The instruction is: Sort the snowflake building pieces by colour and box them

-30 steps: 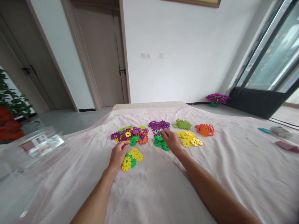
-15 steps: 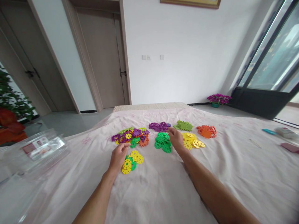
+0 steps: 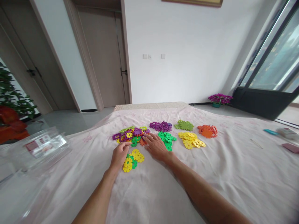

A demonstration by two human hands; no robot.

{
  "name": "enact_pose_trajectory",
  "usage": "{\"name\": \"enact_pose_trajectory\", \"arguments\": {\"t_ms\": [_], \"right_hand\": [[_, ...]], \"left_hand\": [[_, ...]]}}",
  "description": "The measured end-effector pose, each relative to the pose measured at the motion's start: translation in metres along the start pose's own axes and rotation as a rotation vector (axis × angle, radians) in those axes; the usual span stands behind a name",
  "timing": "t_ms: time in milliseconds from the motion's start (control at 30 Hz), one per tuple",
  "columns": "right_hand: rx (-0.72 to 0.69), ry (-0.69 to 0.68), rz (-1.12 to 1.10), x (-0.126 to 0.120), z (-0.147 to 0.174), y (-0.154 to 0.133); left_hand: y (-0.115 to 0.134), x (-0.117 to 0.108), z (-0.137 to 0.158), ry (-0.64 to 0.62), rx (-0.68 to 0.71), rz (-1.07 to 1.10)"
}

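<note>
A mixed heap of notched plastic discs (image 3: 121,136), mostly purple with yellow, green and orange ones, lies in front of me on the cloth. My right hand (image 3: 155,147) reaches over the heap's right end, fingers stretched out and fingertips on the discs there. My left hand (image 3: 119,154) rests at the heap's near side with its fingers drawn together; what they hold, if anything, is hidden. Right beside it is a small pile of yellow and green discs (image 3: 135,155). Green discs (image 3: 167,138) form a pile just right of my right hand, partly covered by it.
Farther back sit single-colour piles of purple discs (image 3: 161,126), light green discs (image 3: 184,125), yellow discs (image 3: 191,140) and orange discs (image 3: 207,131). Clear plastic packaging (image 3: 39,149) lies at the left. A pink object (image 3: 291,147) and a blue item (image 3: 271,132) lie far right.
My right hand has moved left from between the green and yellow piles to the mixed heap, and its fingers have spread. The green pile now reaches farther right. My left hand stays put.
</note>
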State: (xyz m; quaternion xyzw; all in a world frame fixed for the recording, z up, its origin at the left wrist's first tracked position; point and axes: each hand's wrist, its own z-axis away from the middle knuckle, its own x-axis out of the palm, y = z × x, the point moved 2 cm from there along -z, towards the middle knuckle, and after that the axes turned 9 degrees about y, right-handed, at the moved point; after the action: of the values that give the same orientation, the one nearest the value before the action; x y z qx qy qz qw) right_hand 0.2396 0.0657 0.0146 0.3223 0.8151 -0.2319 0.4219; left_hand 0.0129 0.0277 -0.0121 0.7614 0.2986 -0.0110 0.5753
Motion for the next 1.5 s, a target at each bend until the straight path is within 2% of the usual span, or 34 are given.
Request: {"name": "enact_pose_trajectory", "arguments": {"t_ms": [100, 333, 567, 700, 767, 867, 967, 1067, 1133, 1200, 1267, 1367, 1500], "right_hand": [[-0.044, -0.01, -0.032, 0.001, -0.001, -0.002], [-0.054, 0.036, -0.039, -0.006, -0.001, -0.004], [-0.051, -0.031, 0.004, -0.003, 0.0, -0.007], [-0.014, 0.059, -0.01, -0.012, 0.002, -0.005], [0.082, 0.167, -0.054, -0.02, 0.002, 0.0], [0.303, 0.274, -0.178, -0.029, 0.0, 0.014], [0.546, 0.23, -0.397, -0.029, -0.003, 0.033], [0.835, 0.21, -0.783, -0.025, -0.003, 0.052], [0.988, 0.324, -1.014, -0.024, -0.003, 0.064], [1.051, 0.479, -1.112, -0.025, -0.001, 0.072], [1.028, 0.549, -1.115, -0.024, 0.0, 0.075], [0.933, 0.511, -1.06, -0.018, 0.002, 0.073], [0.76, 0.403, -0.731, -0.012, 0.004, 0.063]], "left_hand": [[-0.001, 0.0, -0.001, 0.002, 0.014, -0.003], [-0.002, 0.001, 0.0, 0.002, 0.025, 0.0], [0.0, 0.0, 0.0, 0.0, 0.016, -0.005], [0.001, 0.0, 0.0, 0.008, 0.005, 0.001], [0.001, 0.0, 0.0, 0.008, 0.003, 0.004], [0.001, 0.0, 0.0, 0.006, 0.005, -0.005], [0.002, 0.0, 0.0, 0.001, 0.016, -0.018], [0.003, -0.001, 0.001, -0.005, 0.021, -0.029], [0.003, -0.001, 0.001, -0.006, 0.018, -0.027], [0.003, -0.001, 0.001, 0.0, 0.011, -0.024], [0.003, -0.001, 0.001, 0.005, 0.004, -0.021], [0.003, -0.001, 0.001, 0.004, 0.004, -0.022], [0.002, -0.001, 0.001, -0.001, 0.007, -0.023]]}}
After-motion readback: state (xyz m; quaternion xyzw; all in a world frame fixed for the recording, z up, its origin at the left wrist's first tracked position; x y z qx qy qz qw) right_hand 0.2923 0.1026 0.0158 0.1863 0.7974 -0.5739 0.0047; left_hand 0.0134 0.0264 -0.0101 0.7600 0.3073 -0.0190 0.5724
